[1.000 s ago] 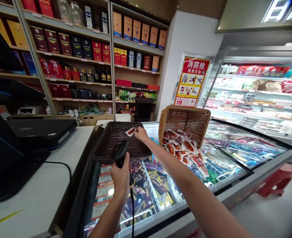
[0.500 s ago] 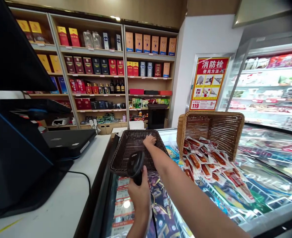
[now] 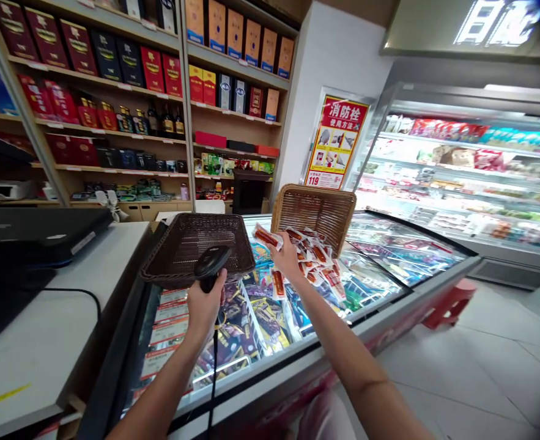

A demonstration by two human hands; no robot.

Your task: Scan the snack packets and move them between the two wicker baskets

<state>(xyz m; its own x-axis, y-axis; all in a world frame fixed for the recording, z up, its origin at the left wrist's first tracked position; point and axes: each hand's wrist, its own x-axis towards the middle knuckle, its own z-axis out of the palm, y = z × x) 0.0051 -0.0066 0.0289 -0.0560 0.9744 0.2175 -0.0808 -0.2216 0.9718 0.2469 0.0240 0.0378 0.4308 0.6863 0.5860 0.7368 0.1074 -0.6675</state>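
My left hand (image 3: 204, 308) is wrapped round the handle of a black barcode scanner (image 3: 212, 261), whose cord hangs down. The scanner's head overlaps the front of a dark brown wicker basket (image 3: 178, 269), which looks bare inside. My right hand (image 3: 288, 256) pinches a wrapped sausage (image 3: 266, 236) in clear and white film, held out to the left. Behind and right of that hand, a tan wicker basket (image 3: 313, 205) lies tipped on its side. Packed sausages (image 3: 318, 253) spill from it onto the freezer's glass top.
A chest freezer (image 3: 370, 330) with a glass top runs under both baskets. On the left stands a white counter (image 3: 81, 305) with a black flat device (image 3: 44, 235). A red stool (image 3: 451, 304) is on the floor at right. Shelves of boxes (image 3: 109, 61) line the back.
My right hand has moved from inside the dark basket to the sausage pile and now holds one packet. My left hand keeps the scanner. The view has swung right.
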